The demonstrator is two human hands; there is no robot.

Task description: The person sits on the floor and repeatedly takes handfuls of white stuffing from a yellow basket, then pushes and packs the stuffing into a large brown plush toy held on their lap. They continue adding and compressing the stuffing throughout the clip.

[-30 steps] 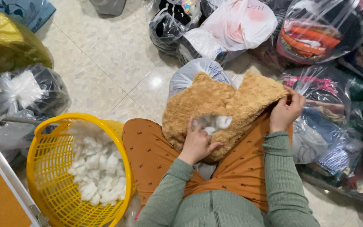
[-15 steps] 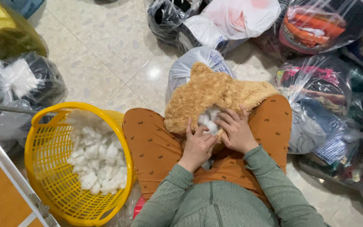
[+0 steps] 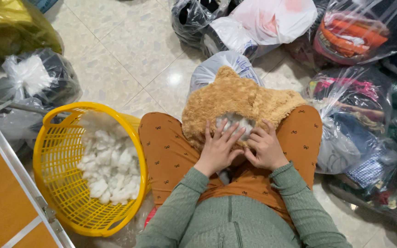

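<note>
Both hands on lap: left hand [image 3: 218,149] fingers spread, pressing white stuffing [image 3: 234,122] into the tan plush skin [image 3: 235,98], right hand [image 3: 266,148] pinching the opening's edge; risk: loose grip lets stuffing spill, missing yellow basket [image 3: 56,183].

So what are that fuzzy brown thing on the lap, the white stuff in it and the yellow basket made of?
The brown cover looks like plush fleece: curly matte pile, sagging limply. The white stuffing under the left hand and right hand seems to be synthetic fibrefill or cotton; its clumps are wispy. The yellow basket looks like glossy moulded plastic, with an even lattice.
</note>
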